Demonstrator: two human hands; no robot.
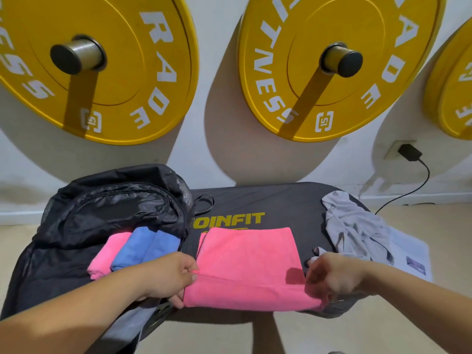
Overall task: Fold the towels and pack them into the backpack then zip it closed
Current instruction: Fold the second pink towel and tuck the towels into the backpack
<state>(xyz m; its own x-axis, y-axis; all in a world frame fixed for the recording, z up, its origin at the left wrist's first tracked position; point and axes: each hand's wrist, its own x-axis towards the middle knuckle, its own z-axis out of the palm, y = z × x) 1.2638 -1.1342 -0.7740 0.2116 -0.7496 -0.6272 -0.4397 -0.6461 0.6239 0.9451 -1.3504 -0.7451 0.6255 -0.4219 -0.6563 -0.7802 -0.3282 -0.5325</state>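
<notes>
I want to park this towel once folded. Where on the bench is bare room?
Bare pad lies behind the pink towel, between the backpack and the grey towel, and in a narrow strip at the pink towel's right. The left end is crowded by the backpack; the near edge by the left hand and right hand.

Yellow weight plates (163,34) hang on a white wall (217,26); a black plug (409,152), perhaps a charger, sits above the beige floor (447,231).

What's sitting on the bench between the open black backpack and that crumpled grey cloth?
In the head view, a partly folded pink towel lies on the dark padded bench there; the left hand and right hand grip its near corners.
</notes>
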